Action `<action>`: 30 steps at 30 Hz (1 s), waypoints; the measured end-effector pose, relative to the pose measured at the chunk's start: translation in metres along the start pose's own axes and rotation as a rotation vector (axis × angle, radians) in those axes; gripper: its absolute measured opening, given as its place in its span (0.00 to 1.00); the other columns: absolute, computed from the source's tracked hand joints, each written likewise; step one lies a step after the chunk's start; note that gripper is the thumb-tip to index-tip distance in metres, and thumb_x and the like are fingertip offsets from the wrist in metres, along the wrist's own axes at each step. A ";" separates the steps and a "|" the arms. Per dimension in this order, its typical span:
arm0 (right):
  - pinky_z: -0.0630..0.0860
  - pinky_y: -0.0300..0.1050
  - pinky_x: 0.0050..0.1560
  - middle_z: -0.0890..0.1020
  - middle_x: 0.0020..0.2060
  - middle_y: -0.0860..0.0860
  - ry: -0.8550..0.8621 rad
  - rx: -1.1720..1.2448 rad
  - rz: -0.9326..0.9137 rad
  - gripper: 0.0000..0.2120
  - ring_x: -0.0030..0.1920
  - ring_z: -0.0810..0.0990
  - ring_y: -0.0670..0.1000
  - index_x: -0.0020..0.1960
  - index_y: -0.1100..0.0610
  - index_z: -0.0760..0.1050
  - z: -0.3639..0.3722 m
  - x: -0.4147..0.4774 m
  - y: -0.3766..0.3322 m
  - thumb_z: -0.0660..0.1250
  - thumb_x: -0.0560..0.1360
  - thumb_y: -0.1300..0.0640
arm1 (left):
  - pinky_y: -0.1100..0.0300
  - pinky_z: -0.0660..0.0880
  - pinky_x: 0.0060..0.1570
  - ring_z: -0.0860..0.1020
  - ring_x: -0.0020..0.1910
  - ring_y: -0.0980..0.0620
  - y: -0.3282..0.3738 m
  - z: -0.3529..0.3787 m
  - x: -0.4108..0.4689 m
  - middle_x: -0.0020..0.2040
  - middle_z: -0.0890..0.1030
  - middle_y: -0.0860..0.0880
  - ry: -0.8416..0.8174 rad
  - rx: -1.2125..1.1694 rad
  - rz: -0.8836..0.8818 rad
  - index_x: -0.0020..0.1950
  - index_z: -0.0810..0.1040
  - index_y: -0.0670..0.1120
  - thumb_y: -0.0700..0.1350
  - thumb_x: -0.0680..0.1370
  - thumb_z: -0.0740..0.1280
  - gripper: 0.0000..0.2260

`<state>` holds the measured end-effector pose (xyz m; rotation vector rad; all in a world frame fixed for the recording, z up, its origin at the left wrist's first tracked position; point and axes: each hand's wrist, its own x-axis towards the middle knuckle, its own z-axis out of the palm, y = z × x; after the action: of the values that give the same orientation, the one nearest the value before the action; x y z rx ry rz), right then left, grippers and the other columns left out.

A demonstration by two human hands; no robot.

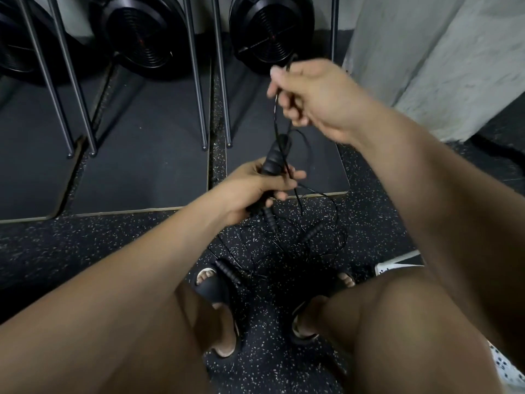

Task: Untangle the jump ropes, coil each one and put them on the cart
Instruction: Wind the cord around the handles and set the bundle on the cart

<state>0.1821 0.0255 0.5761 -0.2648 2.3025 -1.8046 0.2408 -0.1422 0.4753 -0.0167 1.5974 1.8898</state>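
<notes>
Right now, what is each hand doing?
Left hand: grips a ribbed black jump-rope handle.
Right hand: pinches a thin black cord.

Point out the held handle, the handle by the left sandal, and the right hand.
Held handle (271,162): head view, ribbed grip.
Handle by sandal (227,272): head view, midshaft.
Right hand (318,95): head view, back.

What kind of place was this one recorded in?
Most likely a gym: a speckled rubber floor, black fan-wheel machines standing along the wall, and tangled jump ropes at the person's feet.
</notes>
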 end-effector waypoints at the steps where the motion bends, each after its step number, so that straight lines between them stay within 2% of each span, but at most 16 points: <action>1: 0.64 0.41 0.29 0.77 0.31 0.47 0.020 0.058 0.002 0.14 0.30 0.72 0.46 0.48 0.57 0.79 -0.002 0.004 -0.004 0.64 0.88 0.51 | 0.65 0.69 0.27 0.79 0.34 0.55 -0.003 0.002 -0.001 0.62 0.86 0.45 0.002 0.053 0.000 0.60 0.77 0.43 0.35 0.79 0.74 0.12; 3: 0.65 0.41 0.29 0.76 0.32 0.48 0.099 0.156 0.008 0.14 0.31 0.73 0.47 0.48 0.58 0.78 -0.005 0.013 -0.012 0.64 0.88 0.51 | 0.60 0.71 0.32 0.82 0.38 0.52 -0.008 0.004 -0.001 0.59 0.88 0.43 0.028 0.144 0.005 0.58 0.78 0.44 0.39 0.78 0.77 0.12; 6: 0.69 0.41 0.32 0.78 0.33 0.49 0.211 0.242 0.020 0.13 0.32 0.76 0.47 0.51 0.59 0.78 -0.012 0.021 -0.015 0.62 0.89 0.52 | 0.56 0.77 0.40 0.86 0.45 0.47 -0.009 0.004 -0.004 0.53 0.88 0.39 0.099 0.151 0.050 0.58 0.79 0.40 0.38 0.78 0.77 0.11; 7: 0.71 0.41 0.34 0.80 0.33 0.49 0.229 0.264 0.022 0.13 0.33 0.77 0.47 0.54 0.60 0.78 -0.014 0.021 -0.014 0.61 0.89 0.52 | 0.60 0.78 0.40 0.86 0.44 0.49 -0.006 0.004 -0.006 0.52 0.88 0.39 0.127 0.145 0.090 0.59 0.78 0.38 0.37 0.78 0.76 0.12; 9: 0.73 0.42 0.34 0.82 0.34 0.51 0.261 0.293 0.030 0.11 0.33 0.78 0.49 0.57 0.60 0.76 -0.017 0.016 -0.005 0.60 0.89 0.52 | 0.67 0.75 0.34 0.86 0.39 0.53 0.004 0.005 -0.010 0.48 0.89 0.40 0.180 0.182 0.181 0.59 0.78 0.34 0.36 0.79 0.75 0.12; 11: 0.68 0.43 0.28 0.79 0.30 0.51 0.338 0.242 0.037 0.07 0.28 0.75 0.50 0.53 0.58 0.73 -0.013 0.004 0.013 0.61 0.87 0.57 | 0.67 0.73 0.31 0.85 0.37 0.54 0.016 0.003 -0.011 0.46 0.89 0.42 0.213 0.215 0.261 0.59 0.78 0.33 0.36 0.79 0.75 0.13; 13: 0.62 0.40 0.24 0.76 0.28 0.51 0.419 0.086 0.063 0.05 0.24 0.70 0.51 0.49 0.57 0.73 -0.004 -0.014 0.038 0.61 0.83 0.61 | 0.65 0.72 0.31 0.84 0.38 0.53 0.028 -0.002 -0.011 0.46 0.89 0.43 0.216 0.211 0.309 0.57 0.78 0.38 0.38 0.79 0.76 0.10; 15: 0.62 0.39 0.24 0.76 0.28 0.52 0.431 -0.092 0.083 0.06 0.23 0.70 0.50 0.47 0.61 0.74 0.005 -0.036 0.066 0.61 0.82 0.61 | 0.64 0.71 0.31 0.84 0.38 0.53 0.041 -0.007 -0.010 0.48 0.89 0.42 0.209 0.173 0.337 0.54 0.78 0.43 0.39 0.79 0.76 0.08; 17: 0.64 0.39 0.25 0.79 0.29 0.52 0.342 -0.219 0.102 0.07 0.23 0.73 0.50 0.47 0.62 0.76 0.012 -0.055 0.087 0.62 0.81 0.61 | 0.64 0.71 0.31 0.83 0.38 0.53 0.054 -0.009 -0.008 0.49 0.89 0.40 0.198 0.125 0.362 0.54 0.78 0.43 0.39 0.80 0.75 0.08; 19: 0.69 0.39 0.27 0.85 0.35 0.50 0.085 -0.377 0.150 0.05 0.28 0.79 0.49 0.54 0.55 0.79 0.018 -0.067 0.099 0.64 0.82 0.58 | 0.64 0.71 0.31 0.83 0.38 0.54 0.065 -0.010 -0.005 0.50 0.88 0.40 0.187 0.089 0.382 0.55 0.77 0.42 0.39 0.80 0.75 0.09; 21: 0.72 0.37 0.33 0.88 0.41 0.46 -0.147 -0.535 0.185 0.09 0.33 0.82 0.43 0.63 0.47 0.77 0.025 -0.070 0.109 0.67 0.83 0.53 | 0.64 0.70 0.31 0.82 0.37 0.55 0.073 -0.010 -0.002 0.50 0.88 0.40 0.183 0.048 0.389 0.53 0.77 0.44 0.39 0.80 0.75 0.07; 22: 0.73 0.39 0.36 0.88 0.42 0.44 -0.196 -0.589 0.186 0.06 0.33 0.82 0.41 0.61 0.46 0.78 0.029 -0.070 0.115 0.68 0.84 0.51 | 0.65 0.69 0.32 0.81 0.37 0.55 0.076 -0.010 0.000 0.51 0.88 0.39 0.182 0.018 0.393 0.52 0.77 0.45 0.39 0.80 0.75 0.07; 23: 0.73 0.40 0.37 0.87 0.40 0.42 -0.214 -0.618 0.178 0.04 0.33 0.82 0.40 0.55 0.49 0.79 0.033 -0.069 0.119 0.68 0.85 0.49 | 0.65 0.69 0.32 0.81 0.37 0.55 0.079 -0.011 0.002 0.51 0.88 0.39 0.181 -0.014 0.403 0.51 0.77 0.46 0.40 0.80 0.75 0.07; 25: 0.73 0.41 0.35 0.85 0.35 0.40 -0.193 -0.662 0.136 0.13 0.31 0.81 0.41 0.47 0.54 0.82 0.038 -0.066 0.121 0.67 0.86 0.49 | 0.66 0.69 0.32 0.81 0.38 0.56 0.085 -0.013 0.005 0.55 0.88 0.40 0.180 -0.067 0.432 0.52 0.77 0.46 0.41 0.81 0.74 0.07; 28: 0.73 0.36 0.33 0.84 0.34 0.41 -0.108 -0.612 0.059 0.13 0.30 0.80 0.42 0.45 0.53 0.82 0.032 -0.059 0.101 0.66 0.86 0.51 | 0.67 0.69 0.32 0.81 0.39 0.58 0.083 -0.021 0.006 0.60 0.87 0.44 0.214 -0.085 0.410 0.56 0.79 0.46 0.43 0.81 0.74 0.07; 30: 0.73 0.39 0.34 0.84 0.34 0.42 -0.042 -0.587 -0.011 0.12 0.30 0.78 0.42 0.47 0.52 0.82 0.024 -0.052 0.081 0.65 0.86 0.51 | 0.67 0.69 0.31 0.81 0.39 0.58 0.070 -0.026 0.004 0.60 0.88 0.47 0.245 -0.033 0.338 0.60 0.80 0.45 0.40 0.81 0.74 0.09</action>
<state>0.2372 0.0362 0.4940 -0.3940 2.7461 -1.0679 0.1940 -0.1661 0.5283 0.0082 1.8234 2.2437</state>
